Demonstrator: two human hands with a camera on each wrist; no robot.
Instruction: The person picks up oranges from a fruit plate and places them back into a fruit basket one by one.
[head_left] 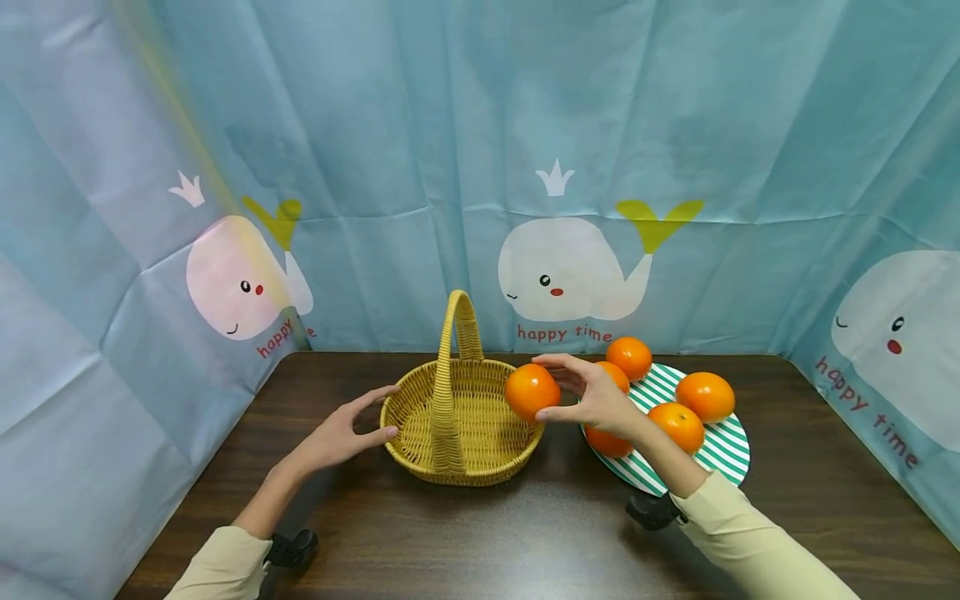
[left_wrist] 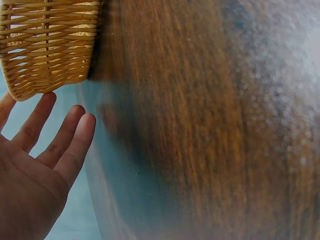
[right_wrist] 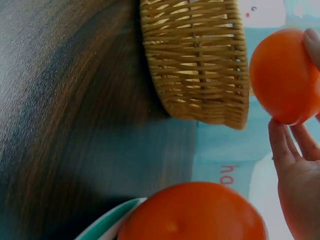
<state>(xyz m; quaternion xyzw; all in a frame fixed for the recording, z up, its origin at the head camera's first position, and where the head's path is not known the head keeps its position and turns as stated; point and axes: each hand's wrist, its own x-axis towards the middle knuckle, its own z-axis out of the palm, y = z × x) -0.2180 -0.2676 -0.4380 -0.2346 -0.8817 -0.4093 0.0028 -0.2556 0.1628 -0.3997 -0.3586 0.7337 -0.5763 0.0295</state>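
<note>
A yellow wicker basket (head_left: 483,477) with a tall arched handle stands at the middle of the table, and I see no fruit in it. My right hand (head_left: 600,402) pinches an orange (head_left: 531,392) between thumb and fingers, held up at the basket's right rim. In the right wrist view the held orange (right_wrist: 282,75) is apart from the wicker side. My left hand (head_left: 333,437) is at the basket's left rim, its fingers loosely extended. The left wrist view shows its fingertips at the basket edge (left_wrist: 50,75), touching or very near it.
To the right, a green-and-white striped plate (head_left: 733,442) bears several more oranges (head_left: 705,397), some partly hidden behind the right hand. The dark wooden table (head_left: 465,542) stretches in front of the basket. A blue curtain (head_left: 390,275) with whale prints hangs close behind and at both sides.
</note>
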